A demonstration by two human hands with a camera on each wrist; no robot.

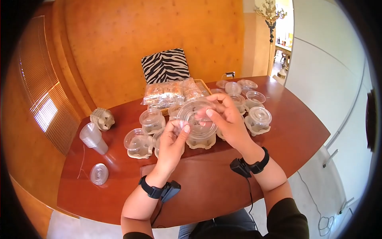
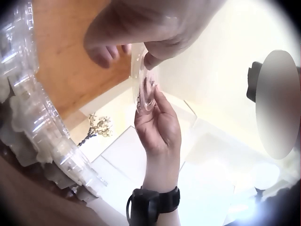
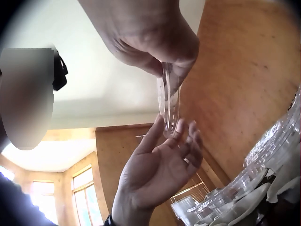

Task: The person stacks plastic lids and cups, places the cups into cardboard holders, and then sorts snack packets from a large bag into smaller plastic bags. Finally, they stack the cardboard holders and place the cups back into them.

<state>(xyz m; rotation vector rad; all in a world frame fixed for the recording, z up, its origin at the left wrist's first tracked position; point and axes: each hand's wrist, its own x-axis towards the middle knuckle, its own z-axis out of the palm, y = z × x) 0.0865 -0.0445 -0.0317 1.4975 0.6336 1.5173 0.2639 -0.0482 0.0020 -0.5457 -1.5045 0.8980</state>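
Note:
A clear round plastic lid is held up in front of me, above the near row of cups. My left hand pinches its lower left rim, thumb on the near face. On the opposite side, my right hand grips the upper right rim between thumb and fingers. Seen edge-on in the right wrist view, the lid stands upright between the right hand above and the left hand below. The left wrist view likewise shows the lid between both hands.
Clear cups in pulp carriers stand across the table, some with lids. Wrapped packets lie behind in a basket. Leftward are stacked clear cups, stacked carriers and a loose lid. A zebra-patterned chair stands beyond.

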